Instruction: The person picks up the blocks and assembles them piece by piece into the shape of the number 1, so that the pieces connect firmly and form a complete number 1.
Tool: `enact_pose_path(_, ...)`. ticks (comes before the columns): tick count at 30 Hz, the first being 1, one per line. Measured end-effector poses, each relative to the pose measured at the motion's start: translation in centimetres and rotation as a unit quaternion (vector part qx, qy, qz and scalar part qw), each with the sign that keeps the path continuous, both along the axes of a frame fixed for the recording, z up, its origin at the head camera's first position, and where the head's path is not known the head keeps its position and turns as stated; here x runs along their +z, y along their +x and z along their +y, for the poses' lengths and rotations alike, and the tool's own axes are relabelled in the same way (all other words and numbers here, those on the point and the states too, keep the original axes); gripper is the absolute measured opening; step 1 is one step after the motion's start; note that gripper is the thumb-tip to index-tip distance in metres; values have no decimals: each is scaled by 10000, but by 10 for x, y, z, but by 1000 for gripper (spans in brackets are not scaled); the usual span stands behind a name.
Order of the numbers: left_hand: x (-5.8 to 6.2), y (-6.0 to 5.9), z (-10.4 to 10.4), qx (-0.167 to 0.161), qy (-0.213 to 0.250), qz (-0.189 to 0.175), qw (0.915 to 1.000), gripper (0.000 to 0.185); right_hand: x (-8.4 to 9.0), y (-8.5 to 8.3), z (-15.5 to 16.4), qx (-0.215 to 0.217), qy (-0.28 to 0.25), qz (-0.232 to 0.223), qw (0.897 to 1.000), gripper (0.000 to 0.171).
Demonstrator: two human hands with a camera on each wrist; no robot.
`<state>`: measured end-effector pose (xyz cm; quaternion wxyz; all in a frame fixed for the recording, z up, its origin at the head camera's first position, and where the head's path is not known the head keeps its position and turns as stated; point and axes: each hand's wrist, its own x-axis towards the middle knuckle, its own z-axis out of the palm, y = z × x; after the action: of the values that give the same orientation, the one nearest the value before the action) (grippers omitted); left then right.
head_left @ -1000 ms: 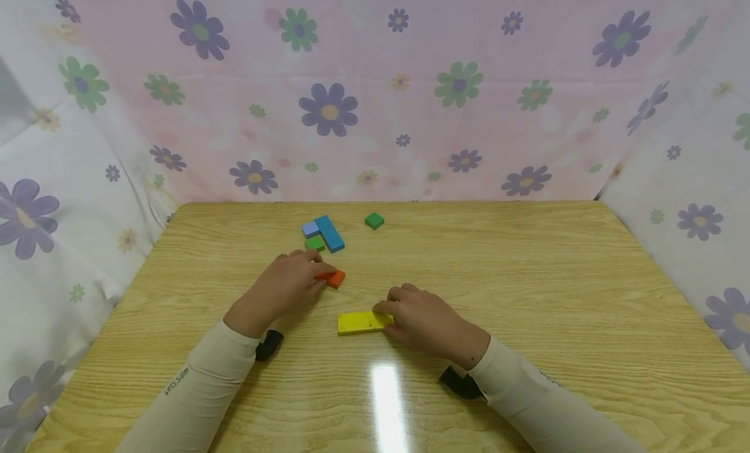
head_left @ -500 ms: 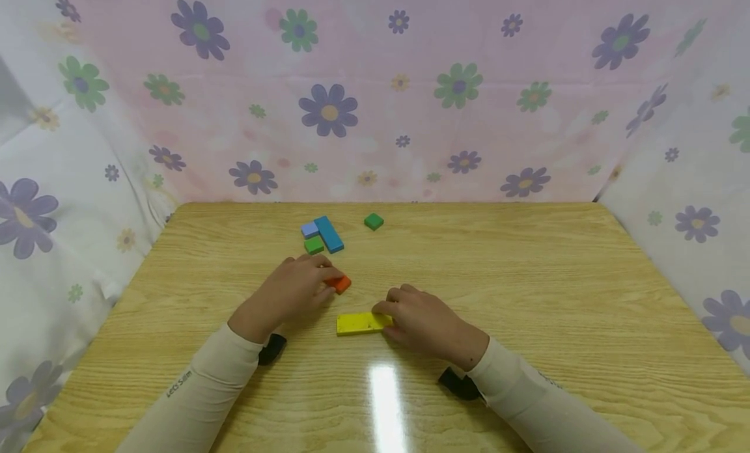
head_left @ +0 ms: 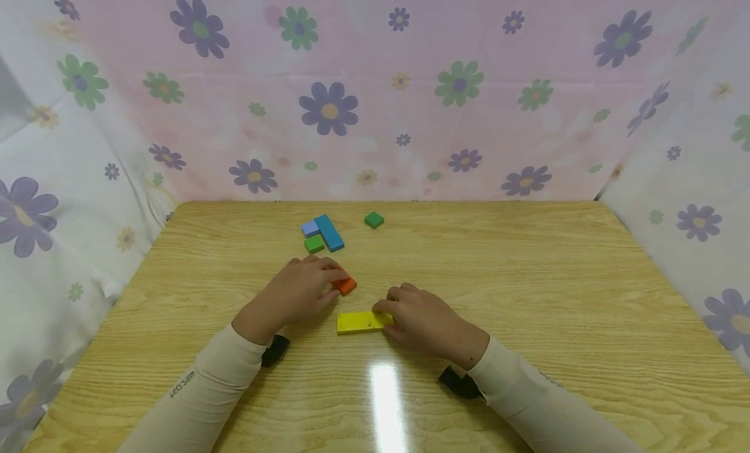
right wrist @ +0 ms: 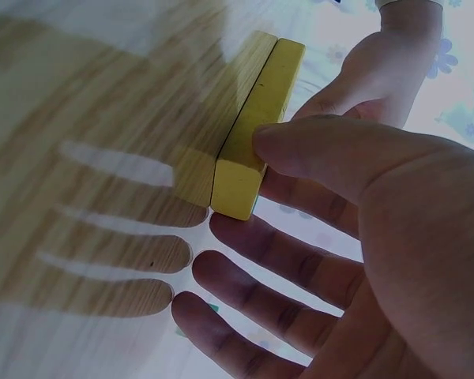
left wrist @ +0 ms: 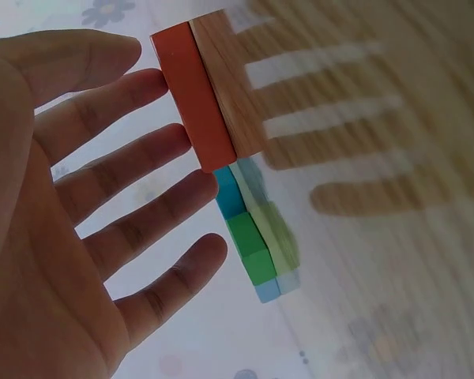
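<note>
My left hand (head_left: 295, 290) rests its fingertips on an orange-red wooden block (head_left: 347, 285). The left wrist view has those fingers fairly straight along one side of the red block (left wrist: 193, 99), with the thumb apart from it. Lying crosswise on the table just nearer to me is a long yellow block (head_left: 357, 322). My right hand (head_left: 430, 319) pinches its right end; in the right wrist view the thumb lies on the near face of the yellow block (right wrist: 253, 118) and a finger reaches behind it. The other right fingers touch the tabletop.
Beyond my left hand lie a blue oblong block (head_left: 329, 233), a small lavender block (head_left: 310, 229) and a light green block (head_left: 314, 243), grouped together. A darker green block (head_left: 374, 220) sits apart near the back edge of the wooden table (head_left: 527, 264). Flowered cloth (head_left: 375, 114) hangs behind.
My left hand has slid the red block to the right and slightly toward me, closer to the yellow block. The right hand and the yellow block have stayed in place.
</note>
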<state>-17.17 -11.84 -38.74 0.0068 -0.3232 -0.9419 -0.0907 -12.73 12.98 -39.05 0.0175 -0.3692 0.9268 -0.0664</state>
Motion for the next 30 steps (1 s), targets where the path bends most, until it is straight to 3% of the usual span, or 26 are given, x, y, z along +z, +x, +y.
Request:
enact_pose_path(12,0,3,4,-14,-233,-59,9997,36,0,1,0,-52,-22,-111,9999,29)
enact_pose_path(30,0,7,10,-295,129,-153,9994,34,-1,0,2,51,-138,120,9998,25)
